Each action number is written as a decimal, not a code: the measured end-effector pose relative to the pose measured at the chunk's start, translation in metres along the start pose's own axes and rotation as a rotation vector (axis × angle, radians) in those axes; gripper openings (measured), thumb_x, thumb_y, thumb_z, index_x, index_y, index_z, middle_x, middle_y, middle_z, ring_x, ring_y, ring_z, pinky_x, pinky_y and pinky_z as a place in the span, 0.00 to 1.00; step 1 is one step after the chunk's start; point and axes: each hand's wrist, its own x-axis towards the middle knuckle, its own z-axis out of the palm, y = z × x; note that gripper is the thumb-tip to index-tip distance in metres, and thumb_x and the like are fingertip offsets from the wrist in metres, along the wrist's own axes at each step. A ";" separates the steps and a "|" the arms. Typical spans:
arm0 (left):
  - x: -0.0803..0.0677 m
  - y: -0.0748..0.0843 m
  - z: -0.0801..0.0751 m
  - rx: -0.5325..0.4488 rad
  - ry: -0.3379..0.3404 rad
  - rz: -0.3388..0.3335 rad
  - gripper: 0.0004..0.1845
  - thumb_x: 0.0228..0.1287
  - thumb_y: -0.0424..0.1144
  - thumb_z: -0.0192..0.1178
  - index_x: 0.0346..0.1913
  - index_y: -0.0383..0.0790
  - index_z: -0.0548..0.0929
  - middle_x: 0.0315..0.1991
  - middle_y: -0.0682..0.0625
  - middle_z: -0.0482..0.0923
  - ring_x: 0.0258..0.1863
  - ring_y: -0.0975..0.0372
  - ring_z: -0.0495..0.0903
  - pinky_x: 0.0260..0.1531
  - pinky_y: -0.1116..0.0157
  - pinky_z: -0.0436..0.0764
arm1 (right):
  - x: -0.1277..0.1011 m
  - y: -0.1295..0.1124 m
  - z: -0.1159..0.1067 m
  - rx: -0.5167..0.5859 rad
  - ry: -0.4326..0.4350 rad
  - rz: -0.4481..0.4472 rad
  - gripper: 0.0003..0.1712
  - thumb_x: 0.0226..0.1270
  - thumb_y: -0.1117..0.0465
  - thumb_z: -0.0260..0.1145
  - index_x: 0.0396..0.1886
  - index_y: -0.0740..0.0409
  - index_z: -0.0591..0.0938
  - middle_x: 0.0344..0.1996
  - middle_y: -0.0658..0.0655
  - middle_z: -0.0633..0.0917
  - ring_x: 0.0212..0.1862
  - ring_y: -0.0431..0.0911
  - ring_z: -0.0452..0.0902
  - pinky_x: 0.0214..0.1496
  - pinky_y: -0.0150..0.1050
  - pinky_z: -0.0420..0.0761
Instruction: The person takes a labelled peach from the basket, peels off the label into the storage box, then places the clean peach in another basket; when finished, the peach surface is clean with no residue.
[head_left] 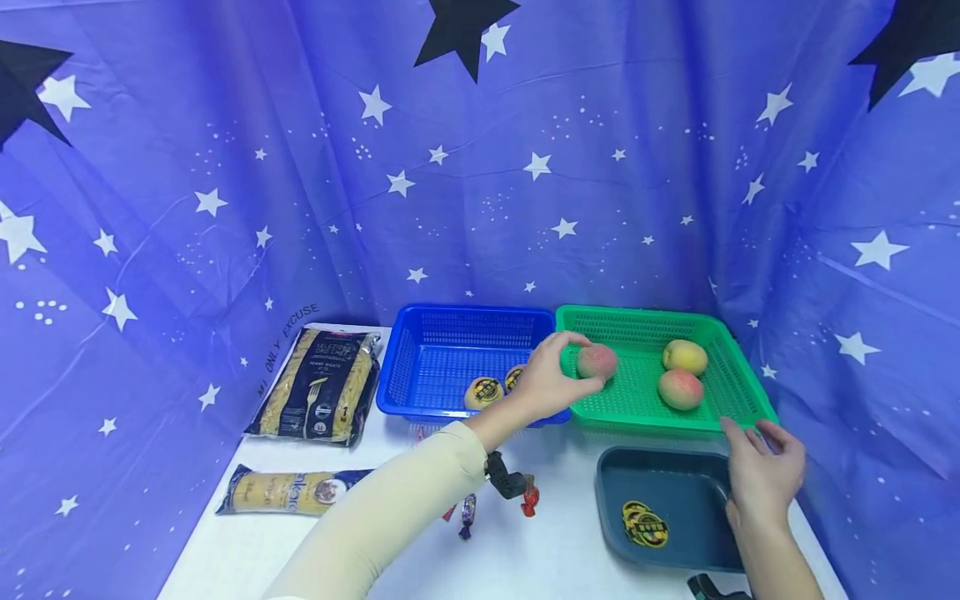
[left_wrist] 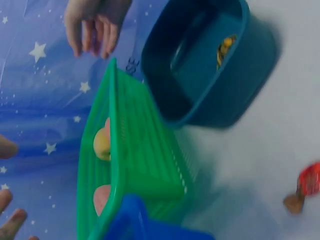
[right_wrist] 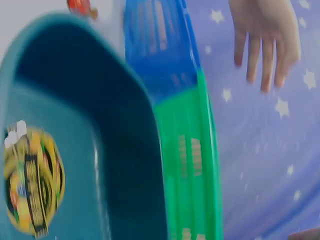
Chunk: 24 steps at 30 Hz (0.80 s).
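A blue cloth backdrop [head_left: 225,167] printed with white stars closes in the white table [head_left: 555,550] on the far side and both flanks. At the far middle stands a blue plastic mesh basket [head_left: 450,350], with a green plastic mesh basket [head_left: 645,400] touching its right side. Nearer and to the right sits a dark teal plastic tub [head_left: 675,483]; its near edge is cut off by the right forearm. On the left lie a large clear bag of penne pasta [head_left: 318,383] and, nearer, a long packet of spaghetti [head_left: 288,492].

The left hand [head_left: 547,379], in a cream sleeve, reaches over the seam between the baskets and curls thumb and fingers around a pink-red round peach [head_left: 597,361] at the green basket's left end. Two more peaches [head_left: 682,372] lie further right in it. The right hand [head_left: 761,471] rests on the tub's far right rim, fingers spread and holding nothing.

Round yellow-black packets [head_left: 483,392] in the blue basket are partly hidden by the left wrist; another [head_left: 645,525] lies in the tub. Small wrapped sweets [head_left: 529,500] near the sleeve are hard to make out.
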 end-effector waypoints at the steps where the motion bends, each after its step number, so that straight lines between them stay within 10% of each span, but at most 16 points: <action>1: 0.000 -0.001 -0.005 0.009 -0.007 -0.012 0.32 0.68 0.52 0.78 0.72 0.59 0.80 0.81 0.59 0.72 0.84 0.54 0.67 0.74 0.40 0.79 | -0.008 0.000 0.005 0.003 -0.008 -0.045 0.29 0.76 0.51 0.75 0.69 0.36 0.72 0.59 0.34 0.70 0.67 0.35 0.72 0.67 0.23 0.76; 5: 0.004 -0.007 -0.028 0.067 -0.077 -0.028 0.37 0.70 0.52 0.77 0.77 0.55 0.75 0.82 0.53 0.71 0.84 0.52 0.68 0.75 0.42 0.78 | -0.037 -0.001 0.024 -0.010 -0.088 -0.158 0.24 0.77 0.52 0.76 0.66 0.39 0.75 0.58 0.36 0.73 0.62 0.33 0.73 0.51 0.17 0.77; 12: 0.013 -0.021 -0.075 0.193 -0.334 -0.067 0.49 0.64 0.50 0.81 0.83 0.50 0.67 0.82 0.45 0.70 0.80 0.48 0.72 0.77 0.47 0.77 | -0.080 0.005 0.050 -0.063 -0.268 -0.131 0.28 0.78 0.51 0.76 0.70 0.47 0.75 0.62 0.41 0.76 0.65 0.34 0.74 0.55 0.14 0.77; 24: 0.028 -0.054 -0.114 0.340 -0.482 -0.282 0.38 0.63 0.50 0.80 0.74 0.45 0.78 0.80 0.40 0.71 0.78 0.44 0.73 0.77 0.42 0.77 | -0.113 0.028 0.082 -0.126 -0.481 -0.057 0.37 0.81 0.49 0.73 0.78 0.58 0.70 0.73 0.55 0.76 0.62 0.30 0.77 0.58 0.16 0.77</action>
